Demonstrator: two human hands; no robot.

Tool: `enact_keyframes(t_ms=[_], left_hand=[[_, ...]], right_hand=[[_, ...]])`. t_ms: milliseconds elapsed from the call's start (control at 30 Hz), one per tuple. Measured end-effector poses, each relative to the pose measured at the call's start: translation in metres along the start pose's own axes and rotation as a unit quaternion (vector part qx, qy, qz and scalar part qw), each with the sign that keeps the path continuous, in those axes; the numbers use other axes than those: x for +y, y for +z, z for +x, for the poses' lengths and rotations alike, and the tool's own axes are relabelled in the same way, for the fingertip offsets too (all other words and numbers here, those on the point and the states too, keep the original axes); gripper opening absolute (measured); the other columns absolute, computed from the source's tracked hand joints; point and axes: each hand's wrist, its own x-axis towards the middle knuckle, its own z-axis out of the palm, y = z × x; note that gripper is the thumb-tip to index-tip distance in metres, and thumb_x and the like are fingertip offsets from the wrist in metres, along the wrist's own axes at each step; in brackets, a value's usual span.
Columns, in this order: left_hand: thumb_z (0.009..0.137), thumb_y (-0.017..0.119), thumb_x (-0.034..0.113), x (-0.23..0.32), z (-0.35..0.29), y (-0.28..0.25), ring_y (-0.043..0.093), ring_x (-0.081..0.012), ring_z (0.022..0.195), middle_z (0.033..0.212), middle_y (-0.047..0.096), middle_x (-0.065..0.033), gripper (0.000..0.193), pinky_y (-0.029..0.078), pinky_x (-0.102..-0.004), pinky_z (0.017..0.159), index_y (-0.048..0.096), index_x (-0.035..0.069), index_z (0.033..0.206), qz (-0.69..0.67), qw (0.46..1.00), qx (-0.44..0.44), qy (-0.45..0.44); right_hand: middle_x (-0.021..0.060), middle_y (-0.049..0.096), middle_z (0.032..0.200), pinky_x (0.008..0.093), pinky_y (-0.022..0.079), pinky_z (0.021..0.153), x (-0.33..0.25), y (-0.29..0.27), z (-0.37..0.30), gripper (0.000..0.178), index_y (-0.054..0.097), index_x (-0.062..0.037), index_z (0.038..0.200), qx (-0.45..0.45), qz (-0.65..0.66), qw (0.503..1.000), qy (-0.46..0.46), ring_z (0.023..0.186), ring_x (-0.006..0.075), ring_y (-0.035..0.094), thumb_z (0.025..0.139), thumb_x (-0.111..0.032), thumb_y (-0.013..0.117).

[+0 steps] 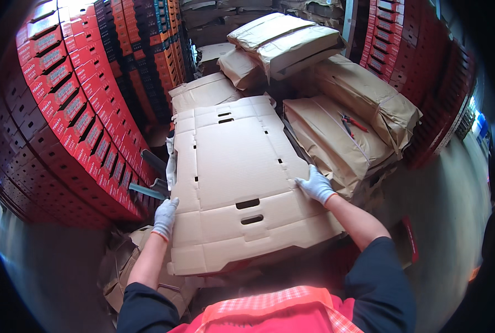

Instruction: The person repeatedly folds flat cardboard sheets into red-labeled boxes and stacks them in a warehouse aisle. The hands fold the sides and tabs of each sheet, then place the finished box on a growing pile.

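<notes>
The person is leaning over a big flat cardboard sheet (pixel 236 183), which is lying on top of a stack of more sheets just in front of them. The left hand (pixel 165 217), in a white glove, is closing around the sheet's left edge, with the fingers curling over the side. The right hand (pixel 315 185), also gloved, is lying nearly flat and open on the right edge, pressing down, and I cannot tell if its fingers are hooking under. The sheet is looking light for its size, but wide and a bit floppy, so it is likely bending in the middle if only one side is lifted. It is stiff along the folds and not slippery, and the gloves are helping the grip. Holding both long edges, as the hands are doing now, seems the best way; the two slots (pixel 249 211) near the front could serve as handles too. The edges could tear or crease if pulled hard. Beside the right hand, brown paper-wrapped bundles (pixel 336 139) are sitting tied with string, and what is inside them is hidden. A red tool (pixel 349 123) is lying on one bundle. Farther back, more bundles (pixel 286 41) are piling up. On the left, tall stacks of red boxes (pixel 75 111) are standing close together, and more boxes (pixel 419 61) are standing on the right; I cannot tell if they are holding anything.
</notes>
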Motion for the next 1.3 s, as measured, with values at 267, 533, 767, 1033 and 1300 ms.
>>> enact_keyframes(t_ms=[267,533,767,1033,1300], left_hand=[[0.094,0.057,0.015,0.046,-0.013,-0.017,0.068,-0.0286,0.103,0.119,0.067,-0.0147,0.041,0.056,-0.0444,0.091,0.056,0.001,0.132,-0.346,0.908,-0.157,-0.175],[0.096,0.054,0.017,0.064,-0.015,0.194,0.036,-0.0304,0.143,0.161,0.025,-0.0199,0.066,0.030,-0.0368,0.117,0.026,-0.005,0.152,0.363,0.916,0.139,0.099],[0.090,0.057,0.009,0.050,-0.057,-0.004,0.041,-0.0351,0.140,0.148,0.048,-0.0172,0.052,0.032,-0.0446,0.116,0.049,0.003,0.141,0.390,0.764,0.037,0.512],[0.082,0.074,0.012,0.136,-0.070,0.049,0.065,-0.0293,0.079,0.085,0.066,-0.0135,0.019,0.050,-0.0383,0.068,0.068,0.006,0.099,0.332,0.832,-0.090,0.436],[0.087,0.067,0.028,0.185,-0.171,0.057,0.068,-0.0342,0.076,0.085,0.071,-0.0136,0.021,0.054,-0.0412,0.069,0.073,0.009,0.095,0.477,0.780,-0.309,0.262]], right_hand=[[0.0100,0.071,0.106,0.0337,0.056,0.087,0.018,-0.059,0.020,0.038,0.064,0.0002,0.119,-0.288,0.438,0.848,0.078,0.097,0.0220,0.069,0.087,-0.020,0.072],[0.0275,0.015,0.161,0.0649,0.003,0.116,-0.094,0.091,-0.044,0.083,0.035,-0.0056,0.152,-0.026,-0.154,0.966,-0.207,0.151,0.0399,0.010,0.087,-0.051,0.060],[0.0158,0.057,0.135,0.0452,0.042,0.107,0.022,-0.067,0.000,0.047,0.061,-0.0067,0.122,0.270,-0.009,0.856,-0.441,0.125,0.0350,0.055,0.077,0.009,0.056],[0.0090,0.068,0.092,0.0348,0.054,0.066,-0.029,-0.072,-0.014,0.031,0.068,-0.0141,0.099,0.006,-0.013,0.829,-0.559,0.077,0.0300,0.067,0.076,-0.031,0.082],[0.0159,0.070,0.103,0.0373,0.055,0.084,-0.075,-0.129,-0.103,0.041,0.070,-0.0013,0.108,-0.378,-0.053,0.827,-0.413,0.096,0.0303,0.069,0.080,-0.029,0.082]])
